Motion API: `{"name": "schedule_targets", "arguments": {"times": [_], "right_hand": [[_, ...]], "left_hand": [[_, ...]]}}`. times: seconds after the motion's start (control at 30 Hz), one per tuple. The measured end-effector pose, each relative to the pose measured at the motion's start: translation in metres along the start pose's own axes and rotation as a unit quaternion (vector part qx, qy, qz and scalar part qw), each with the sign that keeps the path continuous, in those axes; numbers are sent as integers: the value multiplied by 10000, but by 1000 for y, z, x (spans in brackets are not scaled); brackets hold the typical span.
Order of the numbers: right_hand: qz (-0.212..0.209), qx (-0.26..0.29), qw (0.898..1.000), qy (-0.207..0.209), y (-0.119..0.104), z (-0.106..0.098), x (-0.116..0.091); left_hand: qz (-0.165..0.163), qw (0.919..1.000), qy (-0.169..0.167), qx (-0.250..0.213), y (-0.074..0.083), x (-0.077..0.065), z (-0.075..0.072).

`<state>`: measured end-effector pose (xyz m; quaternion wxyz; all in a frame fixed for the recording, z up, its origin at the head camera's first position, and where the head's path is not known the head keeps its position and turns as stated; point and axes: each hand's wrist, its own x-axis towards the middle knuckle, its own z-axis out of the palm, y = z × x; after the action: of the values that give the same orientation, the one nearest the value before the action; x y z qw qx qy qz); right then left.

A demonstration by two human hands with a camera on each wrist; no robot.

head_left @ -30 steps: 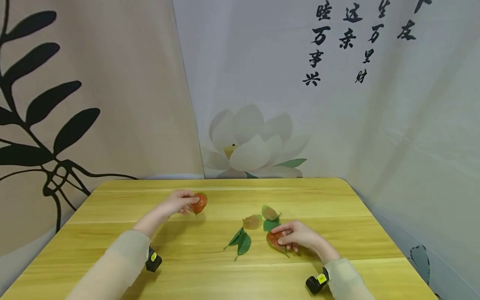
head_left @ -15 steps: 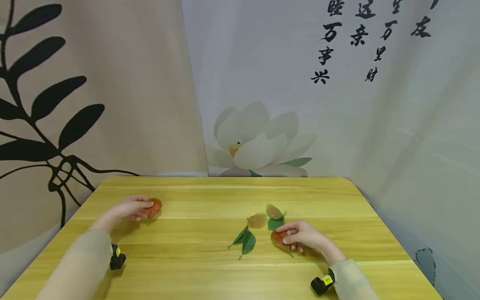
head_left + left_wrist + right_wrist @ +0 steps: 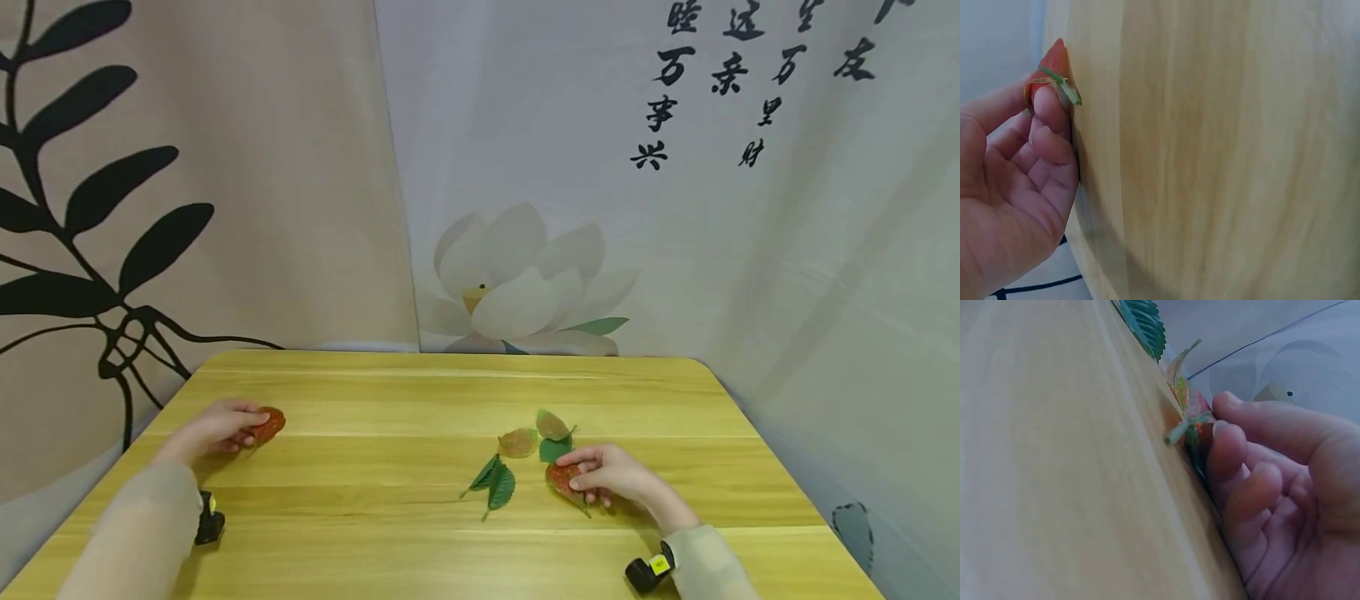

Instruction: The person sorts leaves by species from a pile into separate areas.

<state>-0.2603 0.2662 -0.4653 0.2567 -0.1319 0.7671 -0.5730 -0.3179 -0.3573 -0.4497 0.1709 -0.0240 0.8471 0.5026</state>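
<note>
At the left of the table, my left hand pinches a red leaf between thumb and fingers. The left wrist view shows that red leaf with its green stem towards the camera, close to the tabletop. My right hand pinches a second red leaf, right of the table's middle. In the right wrist view its stem sticks out past the fingertips. Just beyond the right fingers lie a green leaf and a yellow-green, reddish leaf.
Another yellowish leaf lies left of the right hand's group. Nearer the front is a pair of dark green serrated leaves. The wooden table ends at a printed cloth backdrop behind.
My left hand has moved left across the table, carrying the red leaf, and slightly nearer. The right hand keeps its hold on the other red leaf. The head view has shifted slightly.
</note>
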Motion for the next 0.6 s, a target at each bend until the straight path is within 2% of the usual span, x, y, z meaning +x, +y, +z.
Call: {"name": "schedule_targets", "arguments": {"times": [0.17, 0.37, 0.6], "right_hand": [[-3, 33, 10000, -24, -1, 3, 2], [-46, -109, 9999, -11, -9, 3, 2], [-448, -435, 9980, -87, -49, 5, 3]], "left_hand": [[2, 9998, 153, 150, -2, -4, -4], [39, 9988, 367, 308, 1, -8, -1], [286, 9977, 431, 431, -4, -1, 1]]}}
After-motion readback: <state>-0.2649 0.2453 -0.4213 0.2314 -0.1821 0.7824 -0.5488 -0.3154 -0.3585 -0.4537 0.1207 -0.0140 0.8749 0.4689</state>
